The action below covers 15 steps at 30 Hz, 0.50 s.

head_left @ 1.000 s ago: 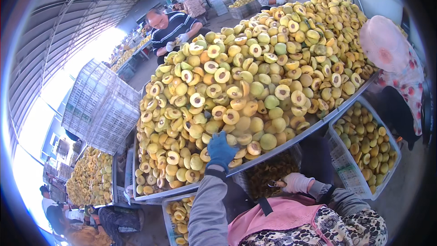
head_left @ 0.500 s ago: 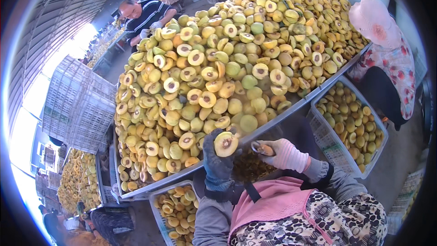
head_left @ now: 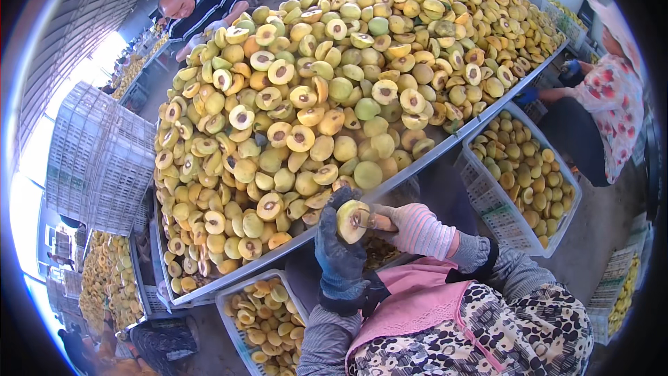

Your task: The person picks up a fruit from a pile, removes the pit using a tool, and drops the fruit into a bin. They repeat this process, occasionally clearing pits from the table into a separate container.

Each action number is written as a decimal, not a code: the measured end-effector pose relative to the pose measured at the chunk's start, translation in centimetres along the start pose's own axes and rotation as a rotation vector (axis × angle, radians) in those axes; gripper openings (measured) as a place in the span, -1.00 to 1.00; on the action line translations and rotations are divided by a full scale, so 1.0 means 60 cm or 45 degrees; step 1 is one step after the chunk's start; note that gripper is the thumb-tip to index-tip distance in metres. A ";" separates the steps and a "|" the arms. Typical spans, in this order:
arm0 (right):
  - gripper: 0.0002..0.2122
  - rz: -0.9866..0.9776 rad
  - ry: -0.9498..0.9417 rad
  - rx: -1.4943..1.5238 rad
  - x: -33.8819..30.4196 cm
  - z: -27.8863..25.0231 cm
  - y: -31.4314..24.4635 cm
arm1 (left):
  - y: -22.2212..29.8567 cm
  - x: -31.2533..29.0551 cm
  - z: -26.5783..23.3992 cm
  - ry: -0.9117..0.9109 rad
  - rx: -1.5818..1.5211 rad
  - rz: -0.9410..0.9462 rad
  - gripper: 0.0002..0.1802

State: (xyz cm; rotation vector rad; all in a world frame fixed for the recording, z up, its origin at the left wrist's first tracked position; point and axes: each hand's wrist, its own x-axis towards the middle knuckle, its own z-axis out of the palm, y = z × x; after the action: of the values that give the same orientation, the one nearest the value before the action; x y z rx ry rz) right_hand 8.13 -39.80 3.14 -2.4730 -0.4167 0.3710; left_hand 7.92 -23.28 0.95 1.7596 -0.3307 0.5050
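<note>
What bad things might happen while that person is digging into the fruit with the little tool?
The tool in the right hand works close to the gloved left hand holding the halved fruit, so a slip might jab the glove. The half is gripped only by the fingers and could drop. The heap of fruit rises above the table edge, so a bump might roll pieces off.

sunlit shed, stacked white crates

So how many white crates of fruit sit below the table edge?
3: one crate to the right, one lower left, one behind the hands, mostly hidden. More may be hidden.
</note>
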 end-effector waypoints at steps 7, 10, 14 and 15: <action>-0.53 0.030 0.026 0.087 0.011 0.023 0.002 | -0.019 -0.013 0.016 0.203 -0.173 0.059 -0.68; -0.56 0.006 0.070 0.125 0.018 0.054 0.015 | -0.014 -0.020 0.021 0.205 -0.161 -0.175 -0.72; -0.59 0.005 -0.022 0.110 0.020 0.052 0.020 | -0.022 -0.031 0.015 0.115 -0.328 -0.304 -0.59; -0.59 0.007 -0.026 0.114 0.020 0.054 0.021 | -0.031 -0.033 0.009 0.094 -0.129 -0.308 -0.60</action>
State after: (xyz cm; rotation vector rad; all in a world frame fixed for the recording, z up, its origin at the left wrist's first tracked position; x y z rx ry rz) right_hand 8.34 -38.69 -0.34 -2.3860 -0.3931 0.4090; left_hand 7.18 -23.44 -1.70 1.6509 -0.0873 0.3713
